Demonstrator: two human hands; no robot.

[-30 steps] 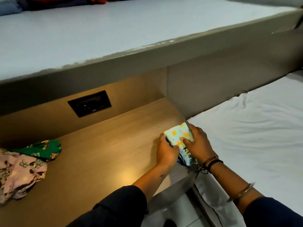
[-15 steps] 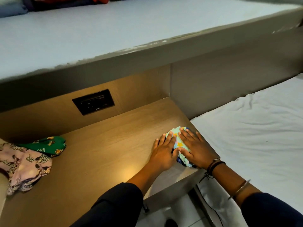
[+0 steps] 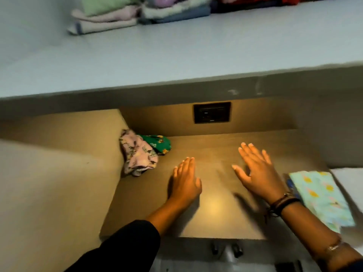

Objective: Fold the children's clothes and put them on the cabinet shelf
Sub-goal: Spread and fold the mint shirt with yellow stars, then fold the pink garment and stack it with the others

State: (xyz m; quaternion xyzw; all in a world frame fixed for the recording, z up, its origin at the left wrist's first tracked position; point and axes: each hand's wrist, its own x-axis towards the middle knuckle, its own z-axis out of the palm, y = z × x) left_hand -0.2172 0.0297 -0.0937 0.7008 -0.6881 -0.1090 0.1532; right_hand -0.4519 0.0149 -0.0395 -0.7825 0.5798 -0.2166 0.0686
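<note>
On the wooden shelf (image 3: 216, 218), seen from the head camera, both hands are held low and palm-down over the bare middle of the board, and neither holds anything. The left hand (image 3: 184, 183) has its fingers straight and close together, pointing toward the back wall. The right hand (image 3: 255, 173) has its fingers straight and fanned apart, with the thumb out to the side. Motion blur makes it impossible to tell whether either palm touches the wood. Dark cord bracelets (image 3: 282, 205) circle the right wrist, and a black sleeve (image 3: 125, 250) covers the left forearm.

The folded garment (image 3: 322, 197), pale blue-green with yellow shapes, lies flat at the right end of the shelf, just beside the right wrist and apart from both hands. Whether its outer edge hangs past the board cannot be told.

In the back left corner of the shelf are two garments not yet folded. A crumpled pink patterned garment (image 3: 137, 158) leans against the left side wall. A green printed garment (image 3: 159, 143) lies just behind it, touching it. Both are well apart from the left hand.

A black socket panel (image 3: 212, 112) is set in the back wall above the shelf. Above that runs a wide grey ledge (image 3: 176, 61). Along its far edge sit stacks of folded clothes (image 3: 137, 14) in green, pink, white, blue and red, blurred at the top of the frame.
</note>
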